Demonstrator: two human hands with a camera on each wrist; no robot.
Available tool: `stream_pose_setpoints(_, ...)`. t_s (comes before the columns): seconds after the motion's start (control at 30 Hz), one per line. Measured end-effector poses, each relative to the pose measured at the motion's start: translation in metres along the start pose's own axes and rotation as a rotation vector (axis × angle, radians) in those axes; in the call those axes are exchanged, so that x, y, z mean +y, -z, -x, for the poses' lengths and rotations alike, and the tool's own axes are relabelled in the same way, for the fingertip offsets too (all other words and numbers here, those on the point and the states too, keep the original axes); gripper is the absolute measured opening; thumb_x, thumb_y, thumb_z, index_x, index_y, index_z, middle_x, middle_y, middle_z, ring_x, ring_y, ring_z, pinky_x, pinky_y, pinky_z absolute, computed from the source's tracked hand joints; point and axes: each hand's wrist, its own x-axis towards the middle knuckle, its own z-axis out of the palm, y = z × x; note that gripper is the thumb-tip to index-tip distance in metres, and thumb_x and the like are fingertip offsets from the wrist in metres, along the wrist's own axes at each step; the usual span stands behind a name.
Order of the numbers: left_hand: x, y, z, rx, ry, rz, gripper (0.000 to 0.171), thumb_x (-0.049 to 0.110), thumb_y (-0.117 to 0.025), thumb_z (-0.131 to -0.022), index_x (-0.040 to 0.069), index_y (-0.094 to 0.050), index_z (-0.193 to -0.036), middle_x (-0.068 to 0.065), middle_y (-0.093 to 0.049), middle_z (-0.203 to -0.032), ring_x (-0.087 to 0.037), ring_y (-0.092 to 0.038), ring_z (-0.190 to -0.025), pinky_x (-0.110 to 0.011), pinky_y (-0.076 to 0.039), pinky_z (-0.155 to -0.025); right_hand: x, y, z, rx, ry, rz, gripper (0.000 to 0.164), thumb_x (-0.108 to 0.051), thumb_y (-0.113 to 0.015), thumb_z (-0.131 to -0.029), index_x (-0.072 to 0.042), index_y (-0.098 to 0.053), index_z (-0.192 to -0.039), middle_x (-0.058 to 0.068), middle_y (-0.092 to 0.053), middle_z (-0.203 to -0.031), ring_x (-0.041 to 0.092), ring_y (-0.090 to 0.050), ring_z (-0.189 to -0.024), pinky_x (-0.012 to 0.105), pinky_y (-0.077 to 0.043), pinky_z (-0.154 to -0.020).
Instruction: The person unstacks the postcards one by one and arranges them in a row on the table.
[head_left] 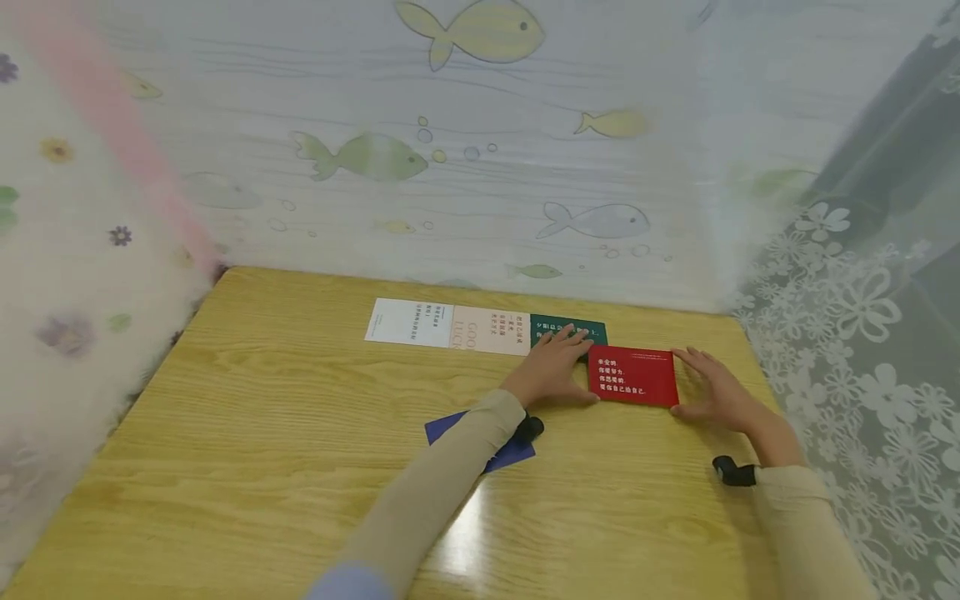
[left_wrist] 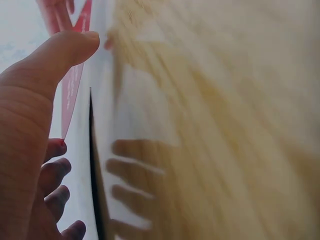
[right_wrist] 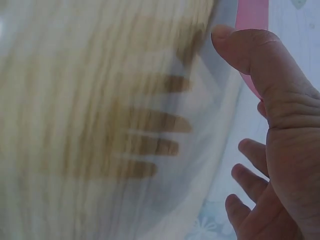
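A red card (head_left: 633,377) with white lettering is held level between both hands, a little above the wooden table. My left hand (head_left: 546,367) grips its left side, thumb at the near corner and a fingertip at the far corner. On the opposite side my right hand (head_left: 716,392) holds the two right corners between thumb and index finger. Both wrist views show the card as a thin pink-red strip (left_wrist: 74,90) beyond the thumb. Just behind the left fingers lies a green card (head_left: 551,320), partly covered by them.
Left of the green card, a pale pink card (head_left: 491,332) and a white card (head_left: 408,323) continue the row. A blue card (head_left: 442,427) lies partly hidden under the left forearm. Fish-patterned curtain (head_left: 465,208) hangs along the table's far edge, lace (head_left: 862,383) along the right.
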Motion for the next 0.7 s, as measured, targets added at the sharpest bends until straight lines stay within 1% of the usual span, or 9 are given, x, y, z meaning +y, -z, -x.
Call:
stream_pose_setpoints(0.07, 0.004, -0.003, -0.007, -0.008, 0.003, 0.007, 0.098, 0.070, -0.067, -0.085, 0.019, -0.032, -0.161, -0.001, -0.025, -0.169, -0.023, -0.013, -0.158, -0.046, -0.016, -0.129, 0.004, 0.004, 0.002, -0.016, -0.020, -0.017, 0.097, -0.014, -0.088, -0.078, 0.006, -0.031, -0.155, 0.043, -0.019, -0.157, 0.069, -0.012, -0.141, 0.085, -0.021, -0.104)
stream_pose_setpoints(0.17, 0.008, -0.007, -0.015, -0.010, 0.006, 0.003, 0.098, 0.071, -0.066, -0.085, 0.020, -0.032, -0.161, 0.000, -0.026, -0.169, -0.022, -0.012, -0.158, -0.044, -0.015, -0.129, 0.013, 0.008, 0.002, -0.030, -0.030, -0.013, 0.097, -0.014, -0.087, -0.079, 0.006, -0.031, -0.155, 0.044, -0.018, -0.157, 0.069, -0.011, -0.141, 0.085, -0.022, -0.103)
stream_pose_setpoints(0.3, 0.010, -0.010, -0.025, 0.008, 0.005, 0.008, 0.096, 0.071, -0.066, -0.085, 0.020, -0.034, -0.160, 0.001, -0.027, -0.168, -0.021, -0.012, -0.159, -0.043, -0.015, -0.129, 0.023, 0.012, -0.001, -0.032, -0.004, 0.024, 0.094, -0.013, -0.086, -0.079, 0.007, -0.032, -0.153, 0.046, -0.020, -0.154, 0.072, -0.015, -0.138, 0.085, -0.024, -0.102)
stream_pose_setpoints(0.43, 0.008, -0.007, -0.035, 0.015, 0.005, 0.020, 0.095, 0.068, -0.068, -0.085, 0.020, -0.036, -0.160, 0.000, -0.028, -0.168, -0.022, -0.014, -0.158, -0.044, -0.018, -0.129, 0.028, 0.017, -0.010, -0.040, 0.020, 0.048, 0.092, -0.013, -0.086, -0.080, 0.010, -0.033, -0.151, 0.048, -0.023, -0.152, 0.071, -0.019, -0.137, 0.083, -0.026, -0.103)
stream_pose_setpoints(0.7, 0.004, 0.005, -0.050, -0.015, 0.028, 0.040, 0.096, 0.066, -0.070, -0.086, 0.020, -0.032, -0.161, -0.001, -0.025, -0.169, -0.023, -0.013, -0.158, -0.044, -0.016, -0.129, 0.033, 0.026, -0.030, -0.086, -0.032, 0.095, 0.095, -0.016, -0.085, -0.082, 0.010, -0.029, -0.154, 0.045, -0.024, -0.154, 0.066, -0.023, -0.140, 0.079, -0.031, -0.105)
